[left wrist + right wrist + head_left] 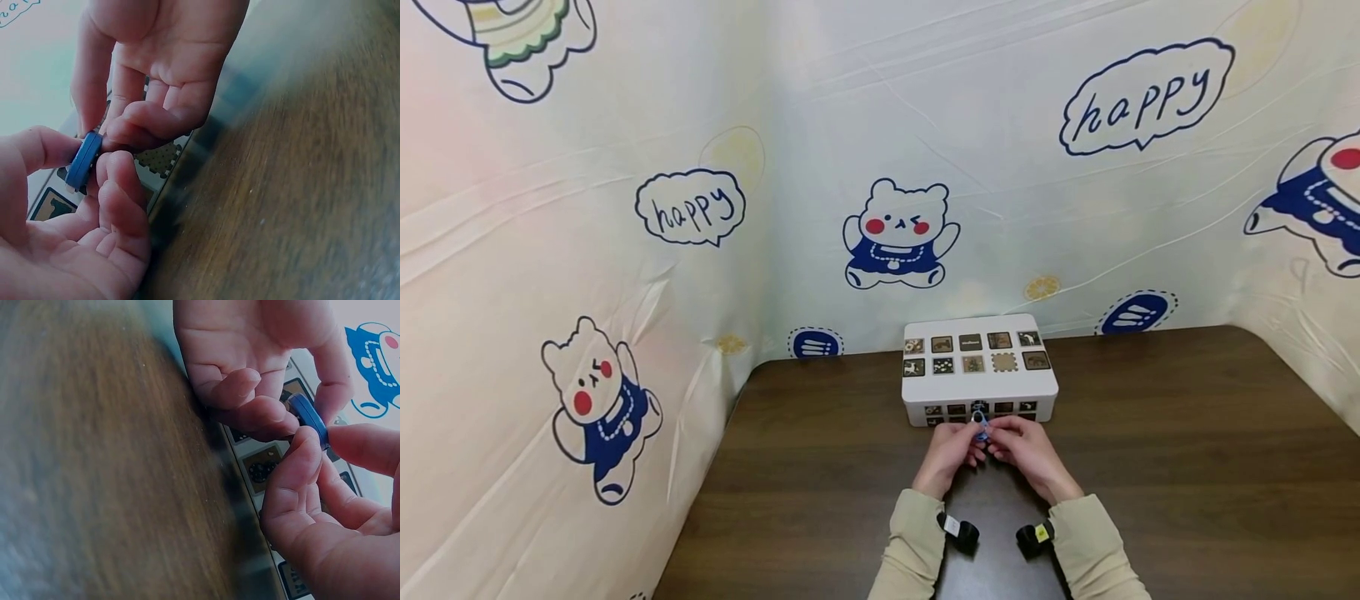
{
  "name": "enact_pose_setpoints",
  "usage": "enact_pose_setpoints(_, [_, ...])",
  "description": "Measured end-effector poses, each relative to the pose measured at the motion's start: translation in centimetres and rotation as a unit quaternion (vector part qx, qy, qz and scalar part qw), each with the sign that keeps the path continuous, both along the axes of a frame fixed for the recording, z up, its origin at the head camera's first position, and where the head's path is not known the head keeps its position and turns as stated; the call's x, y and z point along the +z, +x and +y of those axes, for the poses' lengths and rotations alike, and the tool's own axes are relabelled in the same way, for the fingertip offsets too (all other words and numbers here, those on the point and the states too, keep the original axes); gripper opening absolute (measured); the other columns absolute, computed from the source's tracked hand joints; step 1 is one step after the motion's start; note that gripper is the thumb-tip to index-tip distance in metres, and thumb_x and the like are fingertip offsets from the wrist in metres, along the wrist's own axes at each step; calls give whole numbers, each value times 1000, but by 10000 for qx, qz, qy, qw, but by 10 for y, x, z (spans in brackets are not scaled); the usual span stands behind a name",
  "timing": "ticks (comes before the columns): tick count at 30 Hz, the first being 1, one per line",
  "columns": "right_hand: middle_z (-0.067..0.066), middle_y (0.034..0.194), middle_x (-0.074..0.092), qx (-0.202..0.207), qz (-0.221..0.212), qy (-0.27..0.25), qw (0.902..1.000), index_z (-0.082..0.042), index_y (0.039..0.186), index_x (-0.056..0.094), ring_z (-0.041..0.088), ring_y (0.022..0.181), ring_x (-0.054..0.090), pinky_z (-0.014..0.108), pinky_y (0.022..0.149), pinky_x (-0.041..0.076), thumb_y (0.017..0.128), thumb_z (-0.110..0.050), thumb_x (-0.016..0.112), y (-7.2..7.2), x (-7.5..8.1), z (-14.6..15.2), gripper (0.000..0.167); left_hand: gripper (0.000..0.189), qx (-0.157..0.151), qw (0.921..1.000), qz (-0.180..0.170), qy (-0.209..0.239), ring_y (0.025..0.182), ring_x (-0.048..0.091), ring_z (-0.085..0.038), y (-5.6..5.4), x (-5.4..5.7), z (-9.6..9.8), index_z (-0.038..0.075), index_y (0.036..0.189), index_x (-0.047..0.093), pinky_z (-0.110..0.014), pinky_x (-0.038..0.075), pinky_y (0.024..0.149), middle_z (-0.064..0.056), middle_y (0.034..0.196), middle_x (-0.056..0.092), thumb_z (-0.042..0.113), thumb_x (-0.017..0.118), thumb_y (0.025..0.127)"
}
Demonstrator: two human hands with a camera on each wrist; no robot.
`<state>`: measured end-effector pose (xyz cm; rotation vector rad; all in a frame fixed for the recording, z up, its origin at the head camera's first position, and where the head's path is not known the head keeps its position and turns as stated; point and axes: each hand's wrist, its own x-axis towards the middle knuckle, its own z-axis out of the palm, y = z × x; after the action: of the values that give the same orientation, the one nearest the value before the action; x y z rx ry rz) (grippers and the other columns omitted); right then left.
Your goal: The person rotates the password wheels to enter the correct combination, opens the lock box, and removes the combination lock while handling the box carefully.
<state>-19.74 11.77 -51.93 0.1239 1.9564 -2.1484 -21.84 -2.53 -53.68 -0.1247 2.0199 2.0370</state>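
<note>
A white box (981, 385) stands at the far edge of the table (1187, 467), a little left of that edge's middle, its back close to the hanging cloth (820, 108). Its flat top covers it over, so what it holds is hidden. Two rows of five square pictures are set on the top, and more squares line the side facing the table's near edge; one square in the back row seems to bear lettering, too small to read. Just in front of that side, between the box and the near edge, a small blue disc (84, 161) is grasped from both sides: the grip of the left hand (953, 454) and that of the right hand (1028, 450) each pinch it between thumb and fingers, the fingertips of the two hands close together. Among the writing, "happy" reads clearly in two speech bubbles on the cloth, a smaller one (691, 208) and a larger one (1148, 96), and two blue ovals (1138, 312) carry white exclamation marks behind the table's far edge. Below the hands, the black device (967, 540) at the left sleeve (910, 546) has a white label, the device (1028, 543) at the right sleeve (1093, 542) a yellow one.
</note>
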Motion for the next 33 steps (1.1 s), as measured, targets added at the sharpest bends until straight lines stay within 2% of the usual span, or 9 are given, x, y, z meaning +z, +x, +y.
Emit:
enact_pose_setpoints(19, [0, 83, 67, -130, -51, -37, 9999, 10, 112, 56, 7, 69, 61, 20, 63, 54, 93, -7, 59, -1, -2, -2, 26, 21, -47, 9998, -85, 189, 49, 55, -7, 1, 1, -2, -4, 87, 70, -18, 41, 44, 3, 63, 60, 13, 59, 85])
enact_pose_setpoints(33, [-1, 84, 67, -57, -8, 19, 10000, 12, 117, 53, 6, 70, 61, 20, 63, 54, 94, -10, 59, 0, 0, -1, 33, 22, -150, 9995, -150, 231, 51, 57, -6, -1, -1, -3, -3, 90, 71, -18, 42, 47, 3, 64, 62, 15, 59, 87])
